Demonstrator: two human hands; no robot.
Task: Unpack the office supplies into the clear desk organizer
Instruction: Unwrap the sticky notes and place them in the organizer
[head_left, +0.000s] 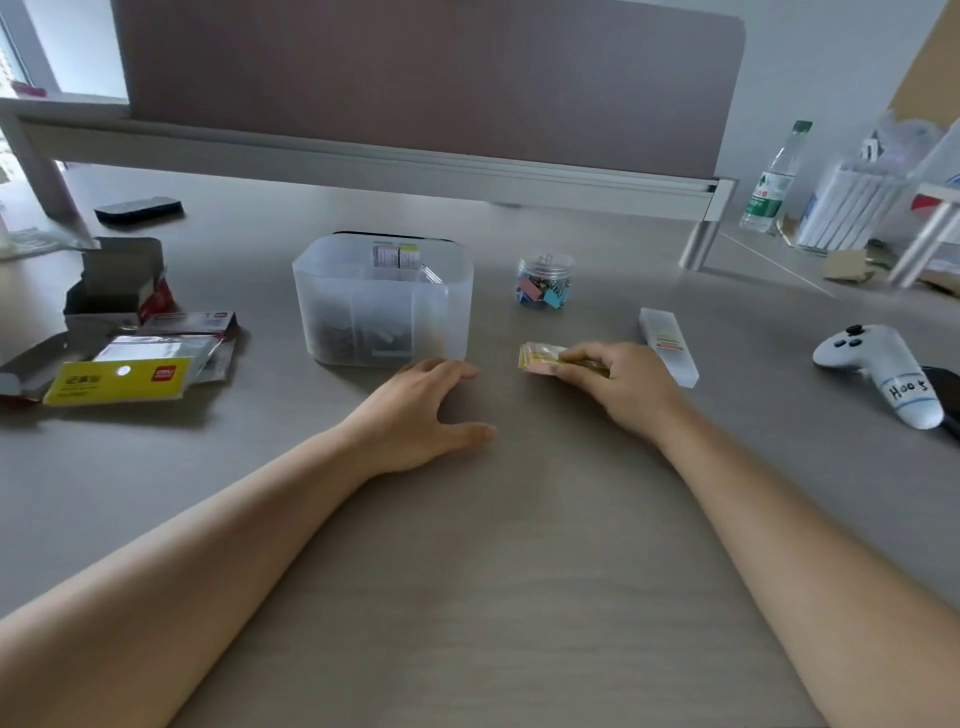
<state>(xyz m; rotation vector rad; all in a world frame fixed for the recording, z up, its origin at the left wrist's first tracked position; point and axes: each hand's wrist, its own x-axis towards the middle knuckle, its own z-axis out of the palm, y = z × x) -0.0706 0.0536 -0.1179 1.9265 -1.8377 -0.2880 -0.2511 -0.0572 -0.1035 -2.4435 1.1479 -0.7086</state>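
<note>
Far left: one opened grey cardboard box (117, 283) with red print, flaps up, and in front of it a loose heap of flat packaging, about three pieces, topped by one yellow-labelled packet (117, 381). Behind them, one flat black object (139, 210) lies alone near the divider foot. Centre: one clear desk organizer (382, 300), frosted, upright, with inner partitions; two small labelled boxes (396, 256) stand in its rear compartment, and dark items sit at the bottom, too blurred to count. Left hand (423, 410) lies palm down on the desk just in front of the organizer, fingers straight and spread wide, holding nothing, fingertips near the organizer's base. Right hand (618, 382) rests on the desk, fingers curled over one small yellow-and-pink packet (540, 357), pinching it against the surface, right of the organizer and apart from it. One small clear jar (545, 280) of coloured binder clips stands behind, count unreadable. One long clear plastic case (667, 345) lies just beside the right hand. Far right: one white game controller (878, 371) with a handwritten label, one water bottle (771, 179), a clear bin of white items (852, 208), torn cardboard scraps. Surface: grey-beige desk (467, 571), matte. One brown fabric divider panel (426, 78) on a metal rail runs across the back; white wall behind, window at far left.
</note>
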